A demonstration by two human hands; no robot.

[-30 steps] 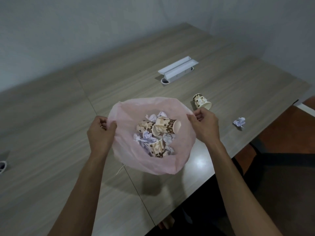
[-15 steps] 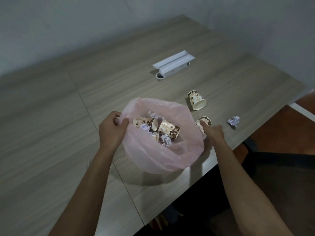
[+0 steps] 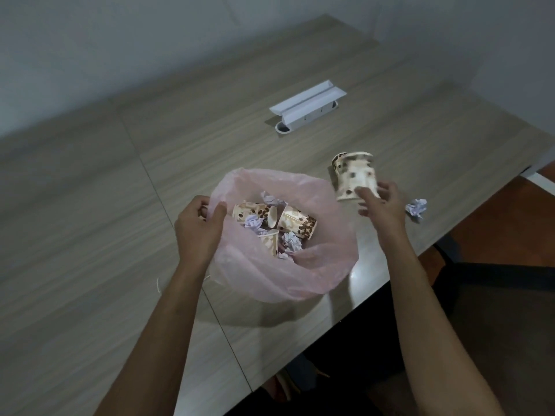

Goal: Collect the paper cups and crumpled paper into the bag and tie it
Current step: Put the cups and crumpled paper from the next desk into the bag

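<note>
Over the wooden table [image 3: 90, 235], right hand [image 3: 381, 205] grips a blurred paper cup [image 3: 356, 175]; left hand [image 3: 198, 226] pinches the bag [image 3: 315, 265] rim.

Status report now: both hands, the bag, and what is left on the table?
Left hand grips pink bag rim, bag open. Right hand holds blurred paper cup beside bag. One crumpled paper left on table. Nothing blocking.

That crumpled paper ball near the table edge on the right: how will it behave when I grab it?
The crumpled paper ball looks small and loosely wadded, so probably very light and squashable. Its creased surface should grip easily. It lies close to the table edge, so a push might knock it off.
</note>
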